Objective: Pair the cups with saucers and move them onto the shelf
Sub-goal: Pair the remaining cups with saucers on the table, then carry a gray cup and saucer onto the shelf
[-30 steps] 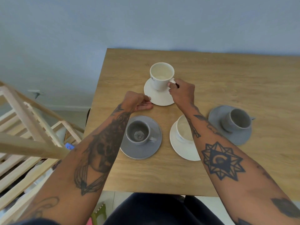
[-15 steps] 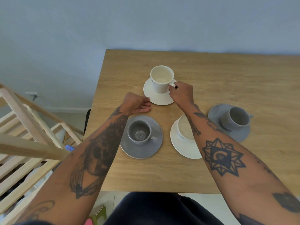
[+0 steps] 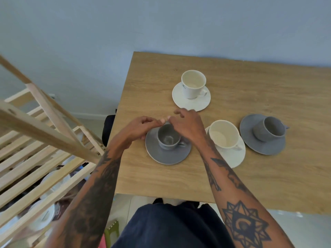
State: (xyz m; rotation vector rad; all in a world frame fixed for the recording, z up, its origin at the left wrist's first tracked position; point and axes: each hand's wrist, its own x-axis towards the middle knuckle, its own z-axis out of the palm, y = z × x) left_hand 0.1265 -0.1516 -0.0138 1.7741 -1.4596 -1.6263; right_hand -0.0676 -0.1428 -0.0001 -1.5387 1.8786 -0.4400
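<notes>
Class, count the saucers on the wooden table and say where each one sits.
4. Round white ceramic saucer farthest back; round grey ceramic saucer nearest the shelf side, under both hands; second white saucer beside it; second grey saucer far right.

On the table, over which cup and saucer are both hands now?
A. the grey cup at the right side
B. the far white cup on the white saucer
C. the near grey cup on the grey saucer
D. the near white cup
C: the left hand and the right hand meet over the near grey cup on its grey saucer, and the other three sets stand apart from them.
</notes>
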